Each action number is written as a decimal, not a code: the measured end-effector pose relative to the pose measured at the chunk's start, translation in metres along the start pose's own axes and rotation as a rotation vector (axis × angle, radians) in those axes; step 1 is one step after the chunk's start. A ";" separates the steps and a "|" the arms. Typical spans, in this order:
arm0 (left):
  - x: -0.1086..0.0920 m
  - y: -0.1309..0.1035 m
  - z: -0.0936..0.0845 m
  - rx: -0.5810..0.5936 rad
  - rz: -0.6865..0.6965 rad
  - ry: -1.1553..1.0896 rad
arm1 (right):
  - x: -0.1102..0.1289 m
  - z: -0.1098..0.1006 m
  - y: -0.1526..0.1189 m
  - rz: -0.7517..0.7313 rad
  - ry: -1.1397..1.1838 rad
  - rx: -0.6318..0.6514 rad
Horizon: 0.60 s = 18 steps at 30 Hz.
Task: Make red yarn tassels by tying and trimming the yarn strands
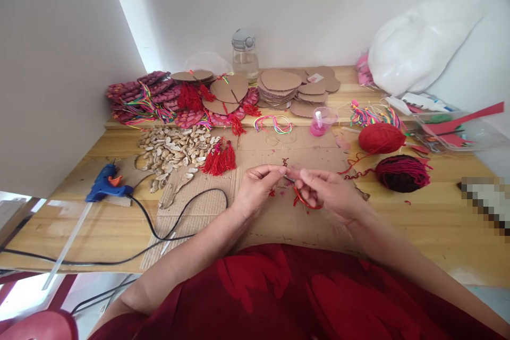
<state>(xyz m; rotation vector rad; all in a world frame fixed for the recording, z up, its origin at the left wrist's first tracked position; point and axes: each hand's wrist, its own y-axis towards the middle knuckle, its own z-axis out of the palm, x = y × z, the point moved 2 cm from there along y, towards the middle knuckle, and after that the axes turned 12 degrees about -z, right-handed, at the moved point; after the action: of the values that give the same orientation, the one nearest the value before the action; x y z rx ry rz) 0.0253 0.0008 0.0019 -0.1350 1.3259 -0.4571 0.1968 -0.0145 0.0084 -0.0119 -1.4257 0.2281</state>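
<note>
Over the middle of the cardboard sheet, my two hands meet at the fingertips. My left hand is closed in a pinch. A short dark red strand of yarn shows just beyond its fingertips; whether it is pinched there is hard to see. My right hand is closed too, with red-handled scissors hanging in its fingers, the blades mostly hidden between the hands. Red yarn scraps lie below. To the right are a red yarn ball and a dark magenta yarn ball, with loose strands trailing toward my right hand.
Left, a blue glue gun trails its black cord across the table. Peanut shells and red tassels lie behind my left hand. Cardboard discs, a water bottle, a pink cup and a plastic tray stand farther back.
</note>
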 end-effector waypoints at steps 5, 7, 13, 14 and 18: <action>0.001 0.000 0.001 0.072 0.074 0.118 | -0.003 0.015 -0.009 -0.053 -0.192 0.062; 0.001 0.000 0.001 0.074 0.086 0.163 | -0.001 0.018 -0.008 -0.078 -0.191 0.021; 0.004 0.000 0.001 0.109 0.078 0.241 | -0.003 0.016 -0.002 -0.104 0.002 -0.078; 0.004 0.000 0.001 0.109 0.073 0.245 | -0.004 0.015 -0.001 -0.103 0.034 -0.084; 0.008 0.001 0.001 0.141 0.012 0.184 | -0.003 0.011 0.003 -0.101 0.150 -0.143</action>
<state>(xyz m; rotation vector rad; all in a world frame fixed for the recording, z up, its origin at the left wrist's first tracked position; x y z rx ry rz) 0.0281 -0.0020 -0.0055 0.0331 1.4687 -0.5618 0.1853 -0.0130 0.0067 -0.0727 -1.2872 0.0404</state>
